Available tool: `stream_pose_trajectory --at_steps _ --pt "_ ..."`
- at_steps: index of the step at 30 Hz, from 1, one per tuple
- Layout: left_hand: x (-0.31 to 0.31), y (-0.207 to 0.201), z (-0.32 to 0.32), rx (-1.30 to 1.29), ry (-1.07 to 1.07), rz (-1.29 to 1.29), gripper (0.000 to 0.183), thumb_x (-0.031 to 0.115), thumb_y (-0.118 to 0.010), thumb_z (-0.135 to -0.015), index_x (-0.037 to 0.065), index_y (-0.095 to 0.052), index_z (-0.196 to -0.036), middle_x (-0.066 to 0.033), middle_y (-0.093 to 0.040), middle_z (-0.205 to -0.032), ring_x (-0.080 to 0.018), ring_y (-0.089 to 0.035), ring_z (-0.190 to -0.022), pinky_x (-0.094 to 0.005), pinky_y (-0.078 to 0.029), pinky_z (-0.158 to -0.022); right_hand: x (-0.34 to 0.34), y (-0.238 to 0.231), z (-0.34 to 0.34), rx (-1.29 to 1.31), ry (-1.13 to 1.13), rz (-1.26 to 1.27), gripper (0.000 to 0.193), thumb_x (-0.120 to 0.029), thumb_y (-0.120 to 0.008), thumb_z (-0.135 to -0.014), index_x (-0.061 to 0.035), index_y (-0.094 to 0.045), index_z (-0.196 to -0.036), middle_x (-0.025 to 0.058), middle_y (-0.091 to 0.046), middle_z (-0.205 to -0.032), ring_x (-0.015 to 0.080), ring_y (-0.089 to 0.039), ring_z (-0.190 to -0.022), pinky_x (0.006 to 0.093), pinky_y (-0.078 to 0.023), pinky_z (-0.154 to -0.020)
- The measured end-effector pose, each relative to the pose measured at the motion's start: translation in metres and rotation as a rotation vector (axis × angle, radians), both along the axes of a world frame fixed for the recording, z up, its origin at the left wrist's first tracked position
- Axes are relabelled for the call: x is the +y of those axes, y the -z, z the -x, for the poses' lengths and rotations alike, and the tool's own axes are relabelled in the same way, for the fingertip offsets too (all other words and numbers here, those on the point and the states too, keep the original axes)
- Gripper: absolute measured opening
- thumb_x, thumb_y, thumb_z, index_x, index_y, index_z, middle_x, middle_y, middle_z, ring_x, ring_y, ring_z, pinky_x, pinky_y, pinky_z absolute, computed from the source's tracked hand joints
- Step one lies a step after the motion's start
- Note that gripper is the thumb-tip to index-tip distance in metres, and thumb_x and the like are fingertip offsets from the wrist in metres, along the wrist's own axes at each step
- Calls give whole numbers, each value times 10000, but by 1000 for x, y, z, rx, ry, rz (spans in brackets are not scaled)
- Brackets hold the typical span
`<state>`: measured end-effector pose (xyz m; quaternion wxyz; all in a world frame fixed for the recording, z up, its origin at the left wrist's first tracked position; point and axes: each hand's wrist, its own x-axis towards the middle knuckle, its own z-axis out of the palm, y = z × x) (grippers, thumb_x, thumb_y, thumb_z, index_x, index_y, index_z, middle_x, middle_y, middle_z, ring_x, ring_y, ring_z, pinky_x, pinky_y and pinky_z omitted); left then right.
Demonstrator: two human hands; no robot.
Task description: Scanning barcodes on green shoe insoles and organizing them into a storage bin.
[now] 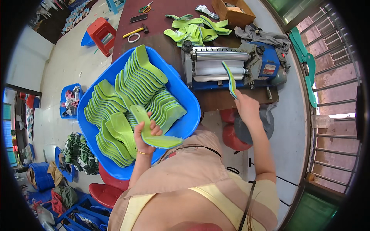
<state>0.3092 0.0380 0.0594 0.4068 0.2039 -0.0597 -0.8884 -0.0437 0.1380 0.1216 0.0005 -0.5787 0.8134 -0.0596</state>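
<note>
In my left hand (144, 139) is a curved lime-green insole (165, 141), gripped around its middle over the near edge of a blue basin (193, 111). The basin holds several rows of similar green insoles (140, 71), stacked closely together. My right hand (247, 107) pinches the lower end of another insole (230, 79). That one stands nearly upright, its thin edge showing, in front of a blue roller machine (266, 63). Its tip overlaps the machine's rollers (221, 56) in the picture; I cannot tell whether it touches them.
Behind the machine lies a loose pile of green insoles (192, 30) beside a wooden box (234, 13). A hammer (135, 31), tape roll (133, 37), phone (138, 18) and scissors (145, 7) lie farther left. Grey cloth (266, 36) drapes behind the machine. Red stools (103, 35) stand around.
</note>
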Motion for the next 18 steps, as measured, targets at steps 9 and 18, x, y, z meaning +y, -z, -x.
stream_pose_trajectory --at_steps 9,18 --pt "2 2 7 -21 81 -23 465 281 -504 -849 77 -441 -1262 -48 -447 -759 -124 -397 -581 -282 -345 -565 -71 59 10 437 -248 -152 107 -118 -594 -720 -51 -636 -792 62 -630 -763 214 -611 -774 332 -489 -630" --pt "8 -7 13 -58 113 26 518 299 -515 -844 57 -416 -1291 -40 -430 -762 -115 -388 -578 -279 -339 -574 -97 103 12 386 -176 4 174 -160 -650 -701 -80 -647 -856 60 -608 -838 247 -555 -891 385 -426 -760"
